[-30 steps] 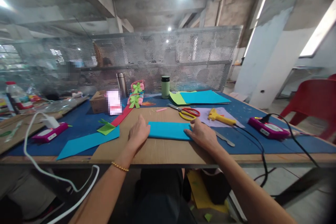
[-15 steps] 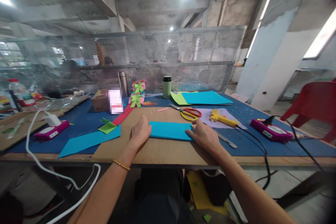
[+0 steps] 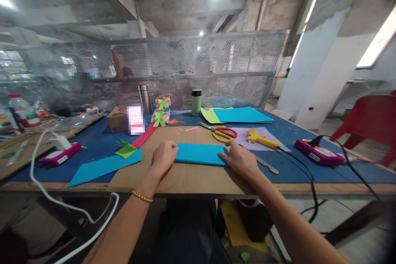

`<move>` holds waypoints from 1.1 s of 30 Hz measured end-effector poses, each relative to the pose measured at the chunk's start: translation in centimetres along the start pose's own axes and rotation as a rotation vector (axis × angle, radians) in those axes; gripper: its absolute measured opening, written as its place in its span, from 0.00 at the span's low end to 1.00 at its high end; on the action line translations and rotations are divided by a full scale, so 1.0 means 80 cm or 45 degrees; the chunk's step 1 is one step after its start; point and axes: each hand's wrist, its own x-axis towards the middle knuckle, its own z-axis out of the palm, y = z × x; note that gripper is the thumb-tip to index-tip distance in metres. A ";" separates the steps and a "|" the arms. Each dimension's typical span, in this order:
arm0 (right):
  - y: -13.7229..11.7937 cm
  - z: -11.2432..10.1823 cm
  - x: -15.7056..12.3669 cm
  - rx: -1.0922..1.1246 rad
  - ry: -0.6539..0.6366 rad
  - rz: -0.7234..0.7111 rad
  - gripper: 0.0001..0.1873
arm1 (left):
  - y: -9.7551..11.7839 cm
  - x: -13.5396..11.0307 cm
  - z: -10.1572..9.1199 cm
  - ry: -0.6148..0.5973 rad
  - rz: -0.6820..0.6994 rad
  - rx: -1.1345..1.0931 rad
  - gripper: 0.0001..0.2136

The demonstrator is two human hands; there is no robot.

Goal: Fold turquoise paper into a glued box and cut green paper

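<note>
A folded strip of blue paper (image 3: 199,154) lies flat on a cardboard sheet (image 3: 185,179) in front of me. My left hand (image 3: 165,154) is closed at the strip's left end, its fingers curled round the edge. At the opposite end my right hand (image 3: 241,157) grips the strip, thumb along the near side and fingers over the far corner. Just beyond my right hand are scissors (image 3: 224,135) with red and yellow handles. A metal blade-like tool (image 3: 267,166) lies to the right of that hand, partly hidden by it.
A yellow glue gun (image 3: 262,138) rests on lilac paper at the right, its black cable hanging over the table edge. Purple power boxes (image 3: 320,152) stand at both sides. Blue paper (image 3: 105,167) lies left. A green bottle (image 3: 196,103) and coloured sheets (image 3: 243,114) are behind.
My left hand's fingers have curled in more at the strip's left end, and the hand has shifted slightly. My right hand and the blue strip have hardly moved.
</note>
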 end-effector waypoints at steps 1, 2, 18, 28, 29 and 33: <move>0.000 0.000 0.000 0.001 -0.002 0.004 0.23 | -0.001 0.000 0.000 -0.004 0.001 -0.004 0.11; 0.000 0.000 0.000 0.001 -0.005 0.007 0.23 | -0.001 0.000 0.000 -0.003 -0.002 -0.012 0.11; 0.001 0.003 0.001 0.009 0.016 -0.008 0.22 | -0.006 0.001 0.001 0.059 -0.026 -0.030 0.09; 0.000 0.000 -0.001 0.014 0.000 -0.006 0.22 | -0.009 0.003 0.004 0.060 -0.011 -0.083 0.08; 0.000 0.000 -0.001 0.016 0.000 -0.008 0.22 | -0.009 0.003 0.004 0.060 -0.008 -0.081 0.07; -0.001 -0.001 -0.002 0.020 0.003 -0.017 0.23 | -0.010 0.004 0.007 0.040 -0.009 -0.109 0.07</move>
